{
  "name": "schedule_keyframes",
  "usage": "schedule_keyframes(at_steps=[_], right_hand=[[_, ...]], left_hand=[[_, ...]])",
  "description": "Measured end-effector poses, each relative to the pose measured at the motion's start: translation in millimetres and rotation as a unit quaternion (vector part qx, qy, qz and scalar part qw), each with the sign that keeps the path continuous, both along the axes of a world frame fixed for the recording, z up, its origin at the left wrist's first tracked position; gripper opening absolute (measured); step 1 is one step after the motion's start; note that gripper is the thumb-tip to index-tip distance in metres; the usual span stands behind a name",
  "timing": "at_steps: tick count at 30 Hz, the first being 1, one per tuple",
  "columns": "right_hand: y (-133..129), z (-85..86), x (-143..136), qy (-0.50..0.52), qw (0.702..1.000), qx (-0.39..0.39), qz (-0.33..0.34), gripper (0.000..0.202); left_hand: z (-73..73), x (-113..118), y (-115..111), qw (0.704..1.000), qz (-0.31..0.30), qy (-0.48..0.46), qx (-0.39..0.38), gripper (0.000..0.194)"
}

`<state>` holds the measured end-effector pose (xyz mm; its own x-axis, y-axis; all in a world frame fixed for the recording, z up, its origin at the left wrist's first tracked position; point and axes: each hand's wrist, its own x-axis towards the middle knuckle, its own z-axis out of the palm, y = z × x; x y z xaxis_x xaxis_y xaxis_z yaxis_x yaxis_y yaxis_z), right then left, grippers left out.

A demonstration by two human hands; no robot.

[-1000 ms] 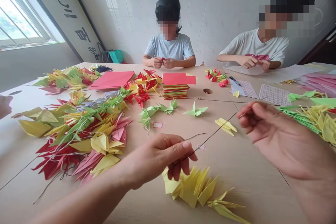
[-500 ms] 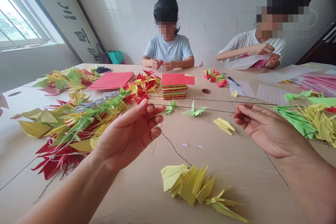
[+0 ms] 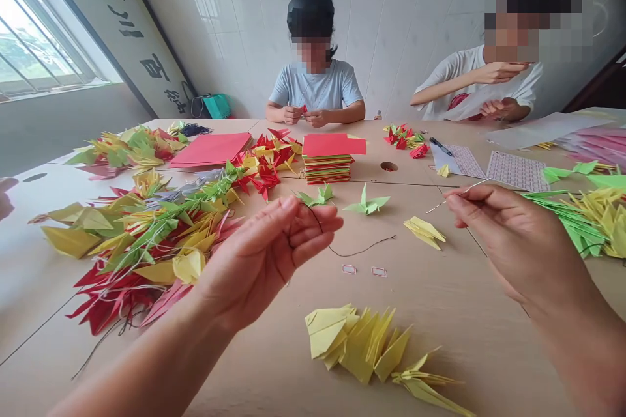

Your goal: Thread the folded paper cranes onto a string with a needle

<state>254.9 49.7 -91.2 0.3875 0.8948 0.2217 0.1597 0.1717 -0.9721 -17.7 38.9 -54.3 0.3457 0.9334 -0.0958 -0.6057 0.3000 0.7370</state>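
My left hand (image 3: 274, 247) pinches a thin dark thread (image 3: 359, 253) between thumb and forefinger, its other fingers loosely curled. One loose end of the thread trails to the right over the table. My right hand (image 3: 508, 241) pinches a thin, pale needle-like wire (image 3: 469, 189), which sticks out on both sides of the fingertips. Below, near me, lies a row of folded yellow paper cranes (image 3: 359, 345). Between my hands are a green paper crane (image 3: 366, 201), another green crane (image 3: 317, 195) and a flat-folded yellow crane (image 3: 424, 232).
A heap of strung coloured cranes (image 3: 161, 234) covers the left side. Behind are stacked paper squares (image 3: 327, 166), red sheets (image 3: 210, 150) and a pen (image 3: 441, 146). Green and yellow cranes (image 3: 604, 215) lie at right. Two people (image 3: 315, 88) sit opposite, hands busy.
The thread no longer stretches between my hands; its end now lies loose. My right hand has turned, showing the wire, and my left hand has shifted slightly right.
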Motion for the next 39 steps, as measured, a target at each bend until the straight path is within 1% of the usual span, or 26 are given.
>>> schedule_keyframes(at_steps=[2, 3, 5, 7, 9, 11, 16, 18, 21, 26, 30, 32, 33, 34, 35, 36, 37, 38, 39], right_hand=[[-17.4, 7.2, -15.7, 0.003, 0.998, -0.012, 0.065, 0.015], [-26.7, 10.6, -24.3, 0.005, 0.992, -0.009, 0.124, 0.013], [-43.1, 16.3, -40.9, 0.018, 0.978, 0.001, 0.206, 0.009], [-53.6, 19.8, -54.1, 0.025, 0.97, -0.02, 0.243, 0.004], [-57.7, 21.0, -62.2, 0.011, 0.965, -0.026, 0.26, 0.004], [-57.6, 20.4, -65.6, -0.017, 0.966, -0.012, 0.258, 0.005], [-56.1, 16.3, -65.3, -0.124, 0.97, 0.058, 0.199, 0.005], [-57.3, 14.7, -64.7, -0.17, 0.964, 0.103, 0.179, 0.004], [-59.0, 12.7, -63.9, -0.217, 0.949, 0.158, 0.164, 0.01], [-61.3, 8.7, -64.7, -0.238, 0.947, 0.159, 0.147, 0.01], [-65.8, 3.2, -67.7, -0.248, 0.947, 0.159, 0.125, 0.01], [-66.8, 2.5, -69.3, -0.203, 0.961, 0.138, 0.127, 0.008], [-66.6, 3.0, -70.0, -0.157, 0.97, 0.121, 0.137, 0.006], [-65.9, 4.0, -70.3, -0.101, 0.978, 0.101, 0.152, 0.006], [-64.8, 5.2, -70.4, -0.041, 0.982, 0.081, 0.167, 0.009], [-63.4, 6.6, -70.2, 0.015, 0.981, 0.061, 0.184, 0.012], [-62.0, 7.9, -69.8, 0.062, 0.977, 0.042, 0.198, 0.015], [-60.6, 9.0, -69.2, 0.101, 0.973, 0.019, 0.209, 0.016], [-59.3, 9.9, -68.5, 0.131, 0.967, -0.005, 0.218, 0.016]], left_hand=[[-7.7, 8.0, -4.2, 0.999, -0.029, 0.014, -0.014, 0.013], [-10.9, 11.4, -6.4, 0.999, -0.043, 0.02, -0.022, 0.012], [-15.5, 16.9, -10.6, 0.997, -0.068, 0.025, -0.038, 0.011], [-17.7, 20.5, -14.5, 0.995, -0.088, 0.017, -0.049, 0.012], [-18.2, 22.7, -17.9, 0.993, -0.105, 0.005, -0.054, 0.013], [-17.9, 24.1, -20.8, 0.991, -0.119, 0.002, -0.059, 0.012], [-17.3, 26.4, -26.0, 0.989, -0.138, 0.024, -0.048, 0.006], [-17.8, 27.0, -27.5, 0.987, -0.155, 0.036, -0.028, 0.007], [-18.2, 26.7, -29.5, 0.983, -0.168, 0.071, 0.012, 0.013], [-17.1, 24.2, -31.1, 0.97, -0.15, 0.181, 0.054, 0.019], [-14.7, 24.0, -32.3, 0.954, -0.145, 0.247, 0.089, 0.021], [-13.8, 24.3, -33.6, 0.937, -0.141, 0.29, 0.137, 0.021], [-13.6, 24.3, -34.2, 0.922, -0.125, 0.318, 0.183, 0.02], [-13.7, 24.1, -34.7, 0.9, -0.101, 0.347, 0.243, 0.017], [-13.9, 23.9, -35.0, 0.872, -0.071, 0.373, 0.308, 0.014], [-14.2, 23.5, -35.0, 0.843, -0.042, 0.393, 0.364, 0.013], [-14.6, 23.1, -34.7, 0.823, -0.02, 0.404, 0.4, 0.014], [-14.9, 22.8, -34.1, 0.817, -0.011, 0.406, 0.409, 0.015], [-15.1, 22.5, -33.2, 0.828, -0.015, 0.402, 0.391, 0.015]])
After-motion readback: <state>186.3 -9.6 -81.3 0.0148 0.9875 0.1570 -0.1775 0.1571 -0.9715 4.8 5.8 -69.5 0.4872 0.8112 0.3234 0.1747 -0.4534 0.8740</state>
